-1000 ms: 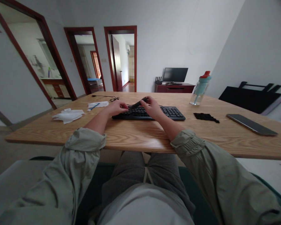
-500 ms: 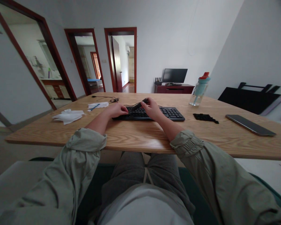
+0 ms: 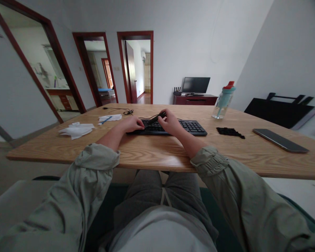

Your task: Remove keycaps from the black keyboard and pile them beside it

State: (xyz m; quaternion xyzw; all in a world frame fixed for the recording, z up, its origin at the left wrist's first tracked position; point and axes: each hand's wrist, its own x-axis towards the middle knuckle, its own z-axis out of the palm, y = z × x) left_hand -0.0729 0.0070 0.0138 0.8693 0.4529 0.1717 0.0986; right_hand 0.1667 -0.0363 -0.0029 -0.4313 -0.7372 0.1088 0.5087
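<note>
White walls with red-brown door frames back the site; a black flat-screen monitor stands on a dark red cabinet beyond the far edge of the light wood-grain table. Lying lengthwise along the table's middle, parallel to its near edge, is a black full-size keyboard. Right hand: fingers closed around the upper end of a slim black stick-shaped tool, its lower end tilted down-left over the keys; contact with them cannot be determined. Left hand: fingers curled, thumb and fingertips close together at the keyboard's left end; whether anything is pinched cannot be told. Towards the table's left edge: crumpled white tissue, and a blue thin stick on a second white tissue. Coiled black cable lies near the far edge. Towards the right edge: clear bottle with red-and-teal lid, black irregular flat cluster, grey slab-shaped device.
</note>
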